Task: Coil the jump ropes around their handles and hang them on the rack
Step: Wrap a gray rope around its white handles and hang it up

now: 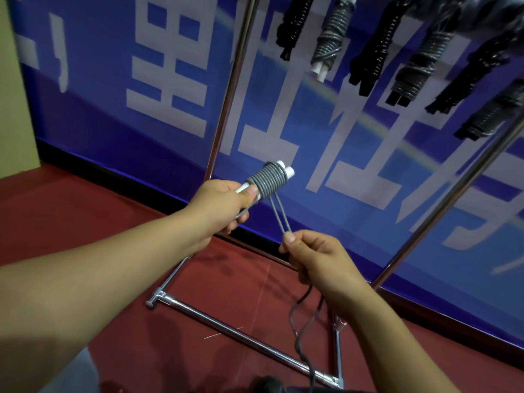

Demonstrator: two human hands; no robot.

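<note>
Head view: our left hand (pixel 224 205) grips the paired white plastic handles (pixel 286 171) — half-wrapped; our right hand (pixel 317 262) pinches the doubled grey rope (pixel 280 217), hanging undone.

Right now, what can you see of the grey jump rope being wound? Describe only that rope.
The grey jump rope looks like smooth plastic cord, partly coiled in close turns around its two white handles, held side by side and tilted up to the right. The left hand grips the handles' lower end. Two taut strands run down from the coil to the right hand, which pinches them. Below that hand the loose remainder hangs in front of the chrome rack's base bar.
</note>
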